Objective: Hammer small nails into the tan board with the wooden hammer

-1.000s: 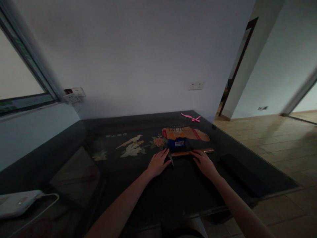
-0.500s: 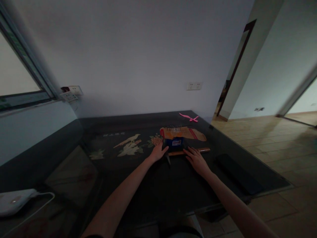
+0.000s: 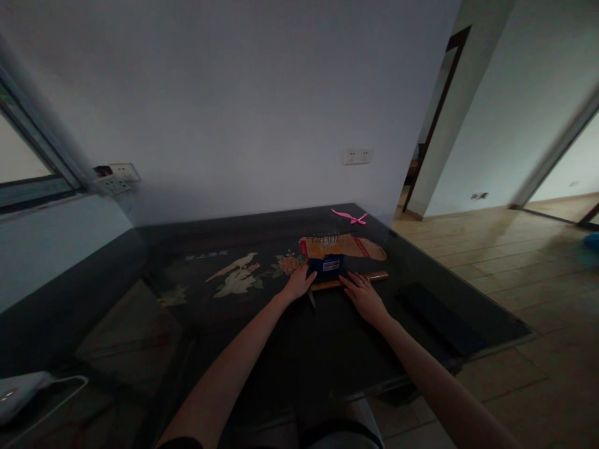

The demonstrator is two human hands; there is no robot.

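A small blue box with an orange open top stands on the dark table. My left hand is at its left side, thumb spread from the fingers, seemingly touching the corner. In front of the box lies a hammer with a wooden handle; its dark, pointed head end shows below my left hand. Across part of that handle rests my right hand, fingers stretched out beside the box's right corner, not wrapped around anything. Behind the box is a flat brown piece with red bands, and several thin upright spikes show there.
A pink ribbon-like strip lies near the wall. To the right is a dark flat oblong case. A white device with a cable sits at the left. The table carries a bird-and-flower picture.
The view has turned a little to the right, so everything sits further left. My right hand's fingertips are slightly closer to the box's right corner. My left hand stays beside the box.
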